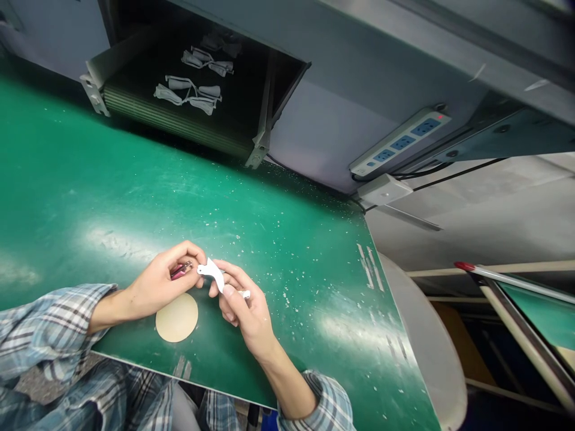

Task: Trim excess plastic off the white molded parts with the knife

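Over the near part of the green table, my right hand (245, 305) is closed around a white curved plastic part (212, 272), which sticks out from between thumb and fingers. My left hand (166, 278) meets the part's left end with its fingertips. Tucked inside that hand is a small tool with a pink-red handle and metal end (181, 270); most of it is hidden by the fingers, so its exact kind is unclear. Below the left hand, a round cream disc (176, 318) lies flat on the table.
White moulded plastic pieces (191, 94) lie on a dark conveyor belt (175, 129) inside the machine opening. Small white scraps are scattered over the green tabletop (269, 239). A power strip (399, 142) is mounted at right, above a white box (385, 190).
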Tool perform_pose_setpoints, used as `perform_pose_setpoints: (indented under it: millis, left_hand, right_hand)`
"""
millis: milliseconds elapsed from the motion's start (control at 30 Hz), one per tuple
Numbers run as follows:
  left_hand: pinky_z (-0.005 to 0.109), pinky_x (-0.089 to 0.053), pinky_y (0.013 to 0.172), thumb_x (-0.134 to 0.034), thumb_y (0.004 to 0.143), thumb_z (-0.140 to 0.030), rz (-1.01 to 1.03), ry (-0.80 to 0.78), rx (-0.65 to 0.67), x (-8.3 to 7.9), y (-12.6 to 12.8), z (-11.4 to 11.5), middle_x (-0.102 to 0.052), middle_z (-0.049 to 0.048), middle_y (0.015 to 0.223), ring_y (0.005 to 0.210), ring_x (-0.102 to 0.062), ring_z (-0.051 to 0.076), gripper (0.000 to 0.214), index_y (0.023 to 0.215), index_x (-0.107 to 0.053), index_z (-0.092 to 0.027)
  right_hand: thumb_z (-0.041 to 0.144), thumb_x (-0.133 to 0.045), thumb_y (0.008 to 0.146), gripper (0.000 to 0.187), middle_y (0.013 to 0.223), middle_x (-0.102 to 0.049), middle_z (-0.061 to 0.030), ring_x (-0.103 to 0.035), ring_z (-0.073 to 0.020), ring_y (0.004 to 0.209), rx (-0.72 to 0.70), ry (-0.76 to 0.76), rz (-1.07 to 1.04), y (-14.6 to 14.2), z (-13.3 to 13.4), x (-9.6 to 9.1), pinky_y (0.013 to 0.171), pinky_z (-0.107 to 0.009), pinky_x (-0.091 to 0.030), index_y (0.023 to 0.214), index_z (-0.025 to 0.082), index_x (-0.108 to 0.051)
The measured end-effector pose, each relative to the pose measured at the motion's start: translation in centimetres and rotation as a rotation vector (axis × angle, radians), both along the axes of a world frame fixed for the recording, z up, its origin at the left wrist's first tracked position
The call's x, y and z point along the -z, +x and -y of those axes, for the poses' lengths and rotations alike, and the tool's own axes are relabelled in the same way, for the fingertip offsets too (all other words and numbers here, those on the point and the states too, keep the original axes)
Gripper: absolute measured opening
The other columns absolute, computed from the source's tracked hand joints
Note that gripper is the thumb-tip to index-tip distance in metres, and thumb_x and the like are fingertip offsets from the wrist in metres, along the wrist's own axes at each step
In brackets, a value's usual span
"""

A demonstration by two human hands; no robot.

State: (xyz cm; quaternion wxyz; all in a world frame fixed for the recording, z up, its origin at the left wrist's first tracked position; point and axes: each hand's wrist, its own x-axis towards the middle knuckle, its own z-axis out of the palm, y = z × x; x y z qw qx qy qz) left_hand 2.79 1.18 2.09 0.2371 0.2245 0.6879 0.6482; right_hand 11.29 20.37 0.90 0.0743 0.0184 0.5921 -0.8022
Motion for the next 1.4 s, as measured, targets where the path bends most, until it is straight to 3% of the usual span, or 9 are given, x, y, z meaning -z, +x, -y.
perform_pose_setpoints:
  millis: [233, 367, 633, 733, 800, 900, 1033, 1233, 1400]
  left_hand:
    - [0.024, -0.051, 0.067, -0.059, 0.101, -0.028, -0.123, 0.084, -0.002, -0.2, 0.5, 0.2, -0.071, 0.0058, 0.099, 0.078, -0.066, 0.014, 0.022, 0.121, -0.057, -0.02]
    - [0.02, -0.037, 0.05, -0.064, 0.097, -0.025, -0.186, 0.061, 0.025, 0.1, 0.7, 0.3, -0.063, -0.0002, 0.088, 0.056, -0.045, 0.007, 0.027, 0.122, -0.056, -0.02]
    - [0.019, -0.038, 0.053, -0.064, 0.1, -0.027, -0.205, 0.029, 0.008, 0.3, 0.8, 0.1, -0.054, -0.0043, 0.076, 0.059, -0.044, 0.009, 0.019, 0.118, -0.059, -0.021]
    - [0.02, -0.04, 0.054, -0.065, 0.099, -0.03, -0.194, 0.021, -0.016, 0.2, 0.5, 0.2, -0.055, -0.0037, 0.077, 0.059, -0.045, 0.009, 0.02, 0.116, -0.061, -0.021]
    - [0.02, -0.043, 0.057, -0.065, 0.099, -0.032, -0.165, 0.013, -0.054, 0.1, 0.2, 0.3, -0.058, -0.002, 0.08, 0.062, -0.049, 0.01, 0.019, 0.113, -0.062, -0.02]
    - [0.021, -0.045, 0.057, -0.063, 0.1, -0.04, -0.071, 0.041, -0.113, 0.0, -0.3, 0.3, -0.06, 0.0001, 0.082, 0.064, -0.052, 0.011, 0.023, 0.108, -0.061, -0.019]
    - [0.018, -0.032, 0.04, -0.064, 0.099, -0.052, 0.13, 0.112, -0.129, 0.2, -0.6, 0.2, -0.05, -0.0047, 0.072, 0.048, -0.035, 0.007, 0.035, 0.11, -0.057, -0.02]
    - [0.015, -0.028, 0.038, -0.065, 0.099, -0.053, 0.246, 0.155, -0.144, 0.5, -0.9, 0.2, -0.037, -0.0092, 0.061, 0.048, -0.03, 0.008, 0.039, 0.119, -0.058, -0.02]
    - [0.015, -0.032, 0.037, -0.062, 0.1, -0.053, 0.267, 0.095, -0.137, 0.5, -0.9, 0.5, -0.045, -0.0058, 0.064, 0.049, -0.03, 0.009, 0.054, 0.142, -0.057, -0.019]
  right_hand:
    - [0.047, -0.065, 0.101, 0.04, 0.068, -0.046, 0.0026, -0.028, -0.01, 0.056, 0.053, 0.205, 0.046, -0.1, 0.1, 0.0, 0.048, -0.024, -0.023, 0.13, 0.022, -0.072]
    - [0.048, -0.065, 0.1, 0.039, 0.065, -0.037, 0.0045, -0.026, -0.0105, 0.056, 0.065, 0.25, 0.048, 0.0, -0.1, 0.2, 0.049, -0.024, -0.022, 0.129, 0.022, -0.073]
    - [0.047, -0.067, 0.099, 0.039, 0.065, -0.036, 0.0051, -0.027, -0.0102, 0.056, 0.065, 0.257, 0.045, -0.1, -0.2, 0.2, 0.049, -0.024, -0.022, 0.128, 0.022, -0.073]
    - [0.048, -0.067, 0.099, 0.042, 0.065, -0.04, 0.0049, -0.029, -0.0103, 0.055, 0.042, 0.193, 0.08, -0.2, 0.0, 0.1, 0.049, -0.024, -0.024, 0.131, 0.022, -0.071]
    - [0.046, -0.069, 0.097, 0.045, 0.079, -0.057, -0.0001, -0.037, -0.0101, 0.057, 0.02, 0.087, 0.1, -0.3, 0.2, 0.1, 0.05, -0.024, -0.029, 0.134, 0.022, -0.068]
    - [0.046, -0.067, 0.094, 0.049, 0.115, -0.068, -0.0109, -0.055, -0.0146, 0.072, 0.054, -0.195, 0.157, -0.8, 0.3, -0.1, 0.061, -0.028, -0.044, 0.137, 0.021, -0.064]
    - [0.039, -0.054, 0.093, 0.05, 0.118, -0.07, -0.0139, -0.064, -0.0243, 0.1, 0.146, -0.491, 0.257, -1.4, 0.2, -0.4, 0.083, -0.035, -0.054, 0.135, 0.016, -0.065]
    - [0.026, -0.061, 0.089, 0.041, 0.116, -0.071, -0.0106, -0.064, -0.0232, 0.108, 0.224, -0.505, 0.24, -1.4, 0.0, -0.5, 0.091, -0.035, -0.055, 0.127, 0.017, -0.073]
    - [0.025, -0.066, 0.092, 0.034, 0.119, -0.071, -0.009, -0.065, -0.0223, 0.111, 0.23, -0.502, 0.221, -1.4, 0.0, -0.5, 0.103, -0.038, -0.054, 0.124, 0.019, -0.074]
